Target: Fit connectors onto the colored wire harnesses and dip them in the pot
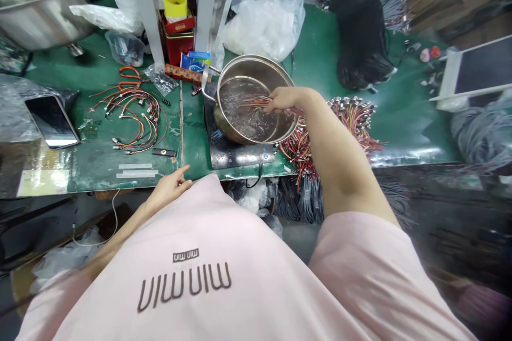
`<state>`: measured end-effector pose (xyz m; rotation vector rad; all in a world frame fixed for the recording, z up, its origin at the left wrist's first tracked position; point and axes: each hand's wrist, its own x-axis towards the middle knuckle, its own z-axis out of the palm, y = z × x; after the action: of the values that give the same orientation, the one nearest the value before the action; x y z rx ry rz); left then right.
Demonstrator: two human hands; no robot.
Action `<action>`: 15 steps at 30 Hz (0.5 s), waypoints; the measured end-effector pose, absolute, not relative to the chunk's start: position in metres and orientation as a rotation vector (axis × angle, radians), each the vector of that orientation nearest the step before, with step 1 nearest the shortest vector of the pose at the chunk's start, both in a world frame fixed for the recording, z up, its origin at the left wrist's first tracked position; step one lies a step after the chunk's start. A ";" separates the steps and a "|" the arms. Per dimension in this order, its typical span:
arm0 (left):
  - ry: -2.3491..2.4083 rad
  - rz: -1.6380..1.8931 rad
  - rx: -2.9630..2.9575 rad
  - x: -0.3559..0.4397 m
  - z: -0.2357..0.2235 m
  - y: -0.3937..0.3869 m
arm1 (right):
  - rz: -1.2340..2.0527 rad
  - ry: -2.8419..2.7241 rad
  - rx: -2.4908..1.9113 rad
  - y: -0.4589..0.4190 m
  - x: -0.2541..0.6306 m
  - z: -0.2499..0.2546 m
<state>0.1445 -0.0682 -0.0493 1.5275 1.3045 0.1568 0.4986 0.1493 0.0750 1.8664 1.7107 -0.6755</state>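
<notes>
My right hand (285,100) is closed around a bundle of thin red and brown wires (256,104), whose ends hang inside a steel pot (256,61). Bubbling liquid (246,117) fills the pot's bottom, and the wire ends reach down toward or into it. Under the pot lies a flat dark hot plate (240,157). Empty, with its fingers apart, my left hand (174,184) hovers by the table's front edge. A big heap of red, yellow and black wires with connectors (296,157) lies right of the pot, partly behind my right arm.
Loose wire harnesses (150,122), orange-handled scissors (128,77) and a phone (52,121) lie at left on the green table (96,170). Behind the pot stand a metal frame leg (148,10), a red tin (178,48) and a plastic bag (268,16). Black cables (360,37) lie at right.
</notes>
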 end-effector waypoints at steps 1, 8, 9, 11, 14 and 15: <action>1.303 0.157 1.530 0.144 -0.049 -0.068 | -0.672 1.720 1.881 0.150 0.499 0.074; 1.306 0.157 1.544 0.145 -0.050 -0.069 | -0.662 1.782 1.915 0.154 0.503 0.066; 1.305 0.153 1.547 0.145 -0.050 -0.069 | -0.643 1.783 1.926 0.154 0.502 0.066; 1.302 0.151 1.549 0.145 -0.051 -0.070 | -0.613 1.782 1.933 0.154 0.501 0.067; 1.293 0.157 1.546 0.144 -0.051 -0.071 | -0.624 1.777 1.945 0.154 0.499 0.067; 1.293 0.157 1.544 0.144 -0.051 -0.072 | -0.642 1.773 1.951 0.154 0.499 0.068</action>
<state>0.1440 -0.0715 -0.0508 1.5441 1.2931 0.1573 0.4988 0.1536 0.0677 1.9513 1.7735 -0.6421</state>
